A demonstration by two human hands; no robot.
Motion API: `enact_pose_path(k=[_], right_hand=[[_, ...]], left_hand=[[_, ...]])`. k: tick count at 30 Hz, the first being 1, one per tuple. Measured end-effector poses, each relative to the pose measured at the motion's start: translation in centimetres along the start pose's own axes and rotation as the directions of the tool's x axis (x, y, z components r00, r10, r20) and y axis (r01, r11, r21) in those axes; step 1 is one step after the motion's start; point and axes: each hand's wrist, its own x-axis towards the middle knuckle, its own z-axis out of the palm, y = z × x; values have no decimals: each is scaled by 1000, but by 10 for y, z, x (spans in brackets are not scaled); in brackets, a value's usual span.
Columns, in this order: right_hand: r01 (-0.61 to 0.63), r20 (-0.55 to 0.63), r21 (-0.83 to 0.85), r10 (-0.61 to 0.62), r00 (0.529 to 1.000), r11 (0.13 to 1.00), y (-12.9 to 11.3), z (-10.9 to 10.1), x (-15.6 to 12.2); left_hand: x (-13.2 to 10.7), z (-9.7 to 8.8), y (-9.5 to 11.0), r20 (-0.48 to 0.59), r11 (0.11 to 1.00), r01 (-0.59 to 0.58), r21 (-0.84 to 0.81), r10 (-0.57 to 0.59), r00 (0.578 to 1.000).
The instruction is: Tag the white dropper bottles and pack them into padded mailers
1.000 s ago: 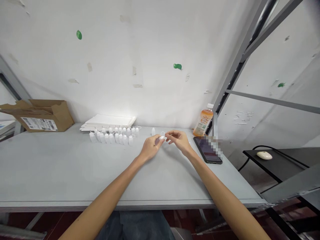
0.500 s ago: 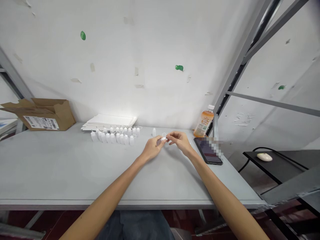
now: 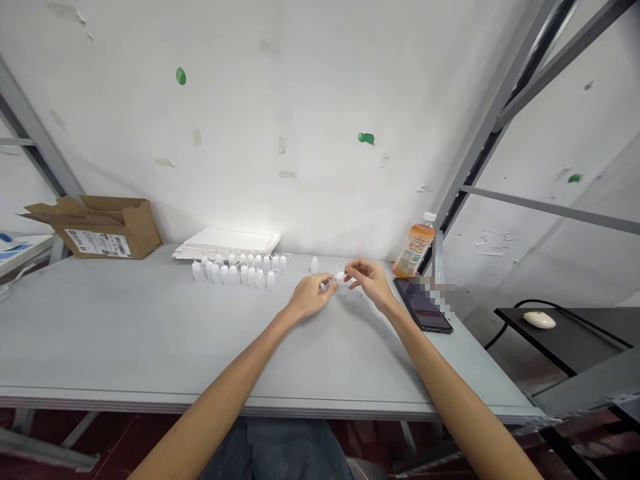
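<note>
A small white squeeze bottle (image 3: pixel 339 276) is tilted between my two hands, its nozzle end pointing up to the right. My left hand (image 3: pixel 309 297) is closed around its body, which the fingers largely hide. At the top, my right hand (image 3: pixel 374 283) pinches the bottle's cap, with a thin looped strap showing above the fingertips. Just behind my left hand stands a single white bottle (image 3: pixel 314 265) without a visible nozzle. Further left, several capped squeeze bottles (image 3: pixel 235 275) stand upright in rows.
Behind the rows lies a stack of white sheets (image 3: pixel 225 243). An opened cardboard box (image 3: pixel 107 230) sits at the back left. To the right are an orange drink bottle (image 3: pixel 414 248) and a phone (image 3: pixel 419 303) on the grey table (image 3: pixel 150 340). A white mouse (image 3: pixel 539 320) rests on a black shelf.
The camera has turned slightly left, so everything appears further right. The held bottle now leans more visibly to the right, with my right fingers still at its top.
</note>
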Motion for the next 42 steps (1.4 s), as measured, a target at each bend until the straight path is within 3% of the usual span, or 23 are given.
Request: enact_pose_path(k=[16,26,31,34,36,38,42], right_hand=[[41,65,-77,-36,997,996,6,7,-3],[47,184,-241,-2,983,969,22,19,-5],[123,172,-329,-69,983,936,21,20,-5],[124,139,-389,-75,987,913,20,20,-7],[127,131,-437,-77,988,890,18,23,-8],[139,145,-486,-77,986,863,16,29,-8],[149,187,-546,-53,981,824,10,49,0]], left_hand=[[1,-2,-5,-16,994,64,86,-62,998],[2,0,-20,-6,994,99,53,-99,995],[2,-12,-9,24,991,105,86,-108,994],[2,-31,2,-91,997,-20,75,27,995],[2,-48,3,-239,993,-97,73,112,965],[2,-66,-2,-395,990,-100,95,129,910],[4,-92,-26,-647,987,53,149,56,761]])
